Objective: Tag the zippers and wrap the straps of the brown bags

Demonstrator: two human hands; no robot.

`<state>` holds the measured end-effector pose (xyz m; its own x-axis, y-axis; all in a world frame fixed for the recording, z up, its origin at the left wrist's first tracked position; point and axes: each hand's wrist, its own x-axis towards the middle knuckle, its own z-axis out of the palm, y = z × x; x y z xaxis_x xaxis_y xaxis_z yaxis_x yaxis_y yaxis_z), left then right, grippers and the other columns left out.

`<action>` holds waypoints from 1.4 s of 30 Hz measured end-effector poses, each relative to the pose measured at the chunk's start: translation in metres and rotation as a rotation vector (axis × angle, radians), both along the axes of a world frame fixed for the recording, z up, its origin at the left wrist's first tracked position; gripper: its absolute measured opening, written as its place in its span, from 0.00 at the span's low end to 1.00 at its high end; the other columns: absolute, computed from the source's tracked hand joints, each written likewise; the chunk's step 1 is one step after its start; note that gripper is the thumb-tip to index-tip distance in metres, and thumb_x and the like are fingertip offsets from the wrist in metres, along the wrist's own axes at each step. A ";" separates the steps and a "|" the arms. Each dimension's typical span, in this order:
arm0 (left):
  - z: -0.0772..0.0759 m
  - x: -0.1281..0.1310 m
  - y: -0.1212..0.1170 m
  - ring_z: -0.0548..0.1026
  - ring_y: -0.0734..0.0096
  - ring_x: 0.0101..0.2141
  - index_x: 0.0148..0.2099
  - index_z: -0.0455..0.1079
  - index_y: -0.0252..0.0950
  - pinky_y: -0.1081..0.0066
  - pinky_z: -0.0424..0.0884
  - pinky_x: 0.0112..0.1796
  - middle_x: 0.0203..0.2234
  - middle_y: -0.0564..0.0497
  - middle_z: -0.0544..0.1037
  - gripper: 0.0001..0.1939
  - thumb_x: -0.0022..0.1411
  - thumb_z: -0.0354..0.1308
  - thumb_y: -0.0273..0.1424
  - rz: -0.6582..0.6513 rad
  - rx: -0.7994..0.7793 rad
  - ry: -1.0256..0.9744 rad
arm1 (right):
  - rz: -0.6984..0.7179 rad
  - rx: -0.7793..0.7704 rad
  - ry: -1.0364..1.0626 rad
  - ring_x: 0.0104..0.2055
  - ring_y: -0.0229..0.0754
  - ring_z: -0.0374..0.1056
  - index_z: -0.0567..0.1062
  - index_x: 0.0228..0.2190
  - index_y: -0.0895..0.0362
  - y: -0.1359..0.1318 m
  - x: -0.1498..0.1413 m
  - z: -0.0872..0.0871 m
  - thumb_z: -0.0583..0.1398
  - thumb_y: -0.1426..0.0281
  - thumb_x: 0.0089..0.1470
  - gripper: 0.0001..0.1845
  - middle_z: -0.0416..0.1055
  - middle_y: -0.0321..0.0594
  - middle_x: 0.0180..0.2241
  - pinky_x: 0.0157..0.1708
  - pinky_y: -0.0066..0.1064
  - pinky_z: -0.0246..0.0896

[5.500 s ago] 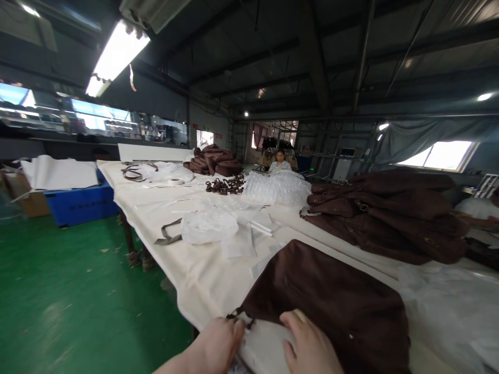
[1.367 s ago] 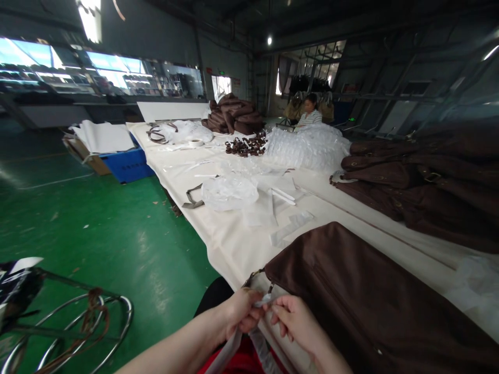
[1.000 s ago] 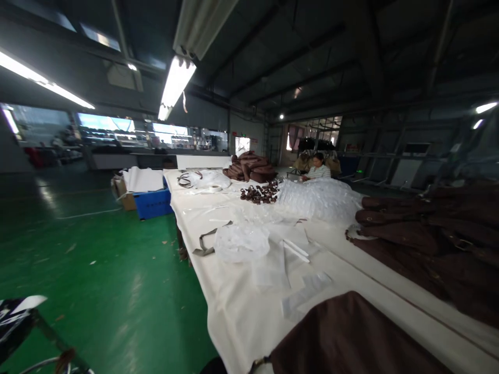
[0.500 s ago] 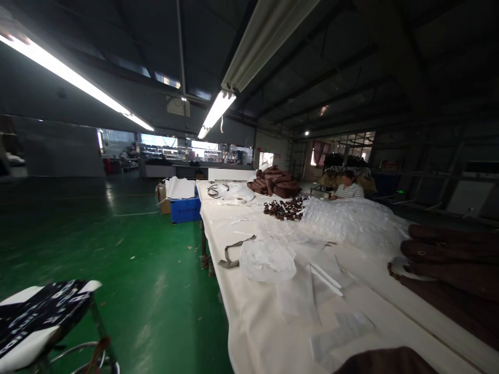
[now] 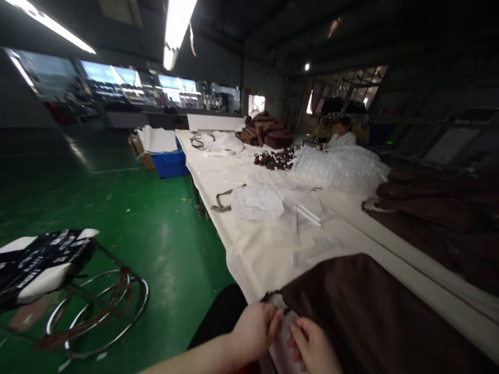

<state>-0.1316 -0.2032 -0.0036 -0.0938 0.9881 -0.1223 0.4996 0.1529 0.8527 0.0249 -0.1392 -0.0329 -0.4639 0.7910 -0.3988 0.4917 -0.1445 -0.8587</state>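
A dark brown fabric piece [image 5: 362,311] with a pale inner side lies over the near edge of the table [image 5: 249,249]. At its left edge, my left hand [image 5: 259,324] has its fingers curled and pinched on the cloth. My right hand [image 5: 312,343] is close beside it over the pale side, thumb and fingers pressed together. What sits between the right fingertips is too small and blurred to make out. Beyond the fabric lie clear plastic sheets [image 5: 315,250], white strips [image 5: 309,215] and a crumpled clear plastic bag [image 5: 257,202].
Brown items [image 5: 436,208] are heaped at right, with a large plastic pile [image 5: 343,166] behind. Small brown pieces [image 5: 275,158], a brown stack [image 5: 265,131] and a seated person [image 5: 343,136] are farther back. A stool [image 5: 47,259] and a blue box [image 5: 169,163] stand left.
The view has tipped downward. Both my hands have come into sight at the brown fabric, and much more of that fabric shows on the near table.
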 end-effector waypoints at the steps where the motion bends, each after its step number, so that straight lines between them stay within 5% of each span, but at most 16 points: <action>1: -0.001 0.001 -0.001 0.72 0.66 0.29 0.32 0.69 0.33 0.67 0.67 0.33 0.25 0.48 0.73 0.20 0.69 0.44 0.39 -0.024 0.035 0.182 | -0.026 -0.023 0.056 0.19 0.36 0.63 0.70 0.24 0.56 -0.003 0.003 -0.001 0.58 0.55 0.55 0.18 0.69 0.36 0.21 0.15 0.25 0.53; 4: -0.001 -0.002 -0.002 0.73 0.66 0.29 0.35 0.68 0.34 0.70 0.66 0.32 0.27 0.46 0.74 0.20 0.71 0.38 0.36 -0.154 0.157 0.576 | -0.109 -0.105 0.217 0.16 0.35 0.62 0.70 0.25 0.57 -0.010 0.006 0.008 0.57 0.45 0.49 0.26 0.69 0.37 0.19 0.12 0.24 0.48; 11: -0.003 -0.009 -0.006 0.73 0.64 0.30 0.41 0.66 0.33 0.69 0.67 0.30 0.32 0.46 0.74 0.06 0.65 0.48 0.26 -0.417 0.229 0.895 | -0.146 -0.272 0.218 0.12 0.33 0.62 0.71 0.23 0.60 -0.017 -0.009 0.028 0.51 0.37 0.48 0.36 0.70 0.41 0.16 0.09 0.20 0.45; 19: 0.001 -0.008 -0.006 0.72 0.67 0.28 0.39 0.66 0.34 0.69 0.66 0.31 0.30 0.46 0.74 0.17 0.71 0.38 0.34 -0.397 0.269 0.834 | -0.107 -0.273 0.121 0.10 0.32 0.59 0.69 0.18 0.59 -0.019 -0.014 0.033 0.55 0.36 0.40 0.36 0.68 0.38 0.12 0.08 0.19 0.41; 34: 0.004 -0.009 -0.007 0.73 0.64 0.29 0.40 0.65 0.34 0.66 0.70 0.31 0.31 0.47 0.74 0.10 0.67 0.44 0.31 -0.493 0.302 0.853 | -0.156 -0.326 0.197 0.10 0.31 0.58 0.70 0.19 0.60 -0.016 -0.008 0.028 0.55 0.37 0.41 0.36 0.66 0.38 0.12 0.09 0.20 0.41; 42: 0.004 -0.007 -0.012 0.75 0.59 0.34 0.56 0.59 0.27 0.62 0.72 0.33 0.38 0.40 0.74 0.18 0.67 0.45 0.27 -0.548 0.254 0.978 | -0.145 -0.189 0.091 0.09 0.32 0.57 0.69 0.18 0.58 -0.014 -0.011 0.023 0.54 0.40 0.46 0.32 0.65 0.36 0.11 0.08 0.21 0.40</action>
